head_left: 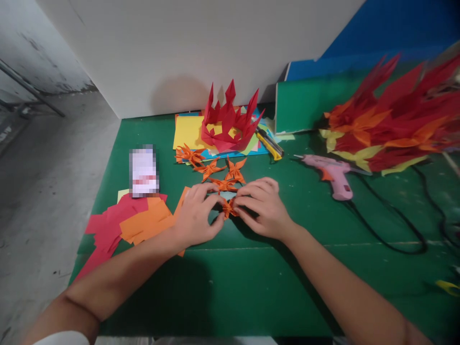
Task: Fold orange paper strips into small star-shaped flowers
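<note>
Between my fingertips is a small orange folded-paper flower (229,208) with pointed petals, low over the green table. My left hand (199,213) grips its left side with thumb and forefinger. On the opposite side, the fingers of my right hand (262,207) close on it too. Just behind it lies another orange paper flower (224,185), and a pale patch shows between the two. Further back sit more orange paper flowers (236,168), several in all. Orange paper pieces (147,220) lie by my left wrist, partly covered by my forearm.
A red folded-paper crown (230,127) stands on coloured sheets (187,132) beside a yellow utility knife (269,146). At right are a pink glue gun (332,175) with a black cord and a large red-orange paper piece (391,124). A blurred-out phone-shaped object (143,171) and red paper (111,223) lie left.
</note>
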Available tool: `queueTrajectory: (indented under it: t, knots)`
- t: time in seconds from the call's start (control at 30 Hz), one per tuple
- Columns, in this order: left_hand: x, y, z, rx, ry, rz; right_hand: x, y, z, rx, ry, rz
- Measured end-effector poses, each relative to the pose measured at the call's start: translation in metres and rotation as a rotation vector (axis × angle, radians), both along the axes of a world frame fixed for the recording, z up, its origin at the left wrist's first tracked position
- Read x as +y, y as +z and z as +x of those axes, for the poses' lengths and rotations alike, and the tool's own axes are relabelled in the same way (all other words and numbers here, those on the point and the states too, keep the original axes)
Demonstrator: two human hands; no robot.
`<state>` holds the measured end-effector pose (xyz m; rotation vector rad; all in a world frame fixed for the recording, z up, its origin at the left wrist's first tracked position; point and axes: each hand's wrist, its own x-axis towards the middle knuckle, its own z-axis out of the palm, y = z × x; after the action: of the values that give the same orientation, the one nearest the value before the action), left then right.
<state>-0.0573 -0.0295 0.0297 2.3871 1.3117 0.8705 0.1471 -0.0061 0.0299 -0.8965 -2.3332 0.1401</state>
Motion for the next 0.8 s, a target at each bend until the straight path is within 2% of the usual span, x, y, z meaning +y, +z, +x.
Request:
queueTrajectory:
  t: [0.13, 0.4, 0.6, 0.8]
  knots:
    - [-0.001, -0.001, 0.001, 0.025, 0.026, 0.045, -0.001, 0.000, -0.003, 0.011, 0.015, -0.046]
    - [0.001, -0.006, 0.003, 0.061, -0.039, 0.064, -0.002, -0.001, -0.005, -0.042, 0.068, -0.143]
    - [0.000, -0.014, 0.007, -0.024, -0.124, 0.085, -0.006, -0.004, -0.009, -0.090, 0.065, -0.099]
    - [0.001, -0.014, 0.008, -0.096, -0.155, 0.018, -0.009, 0.001, -0.011, -0.080, 0.007, -0.037]
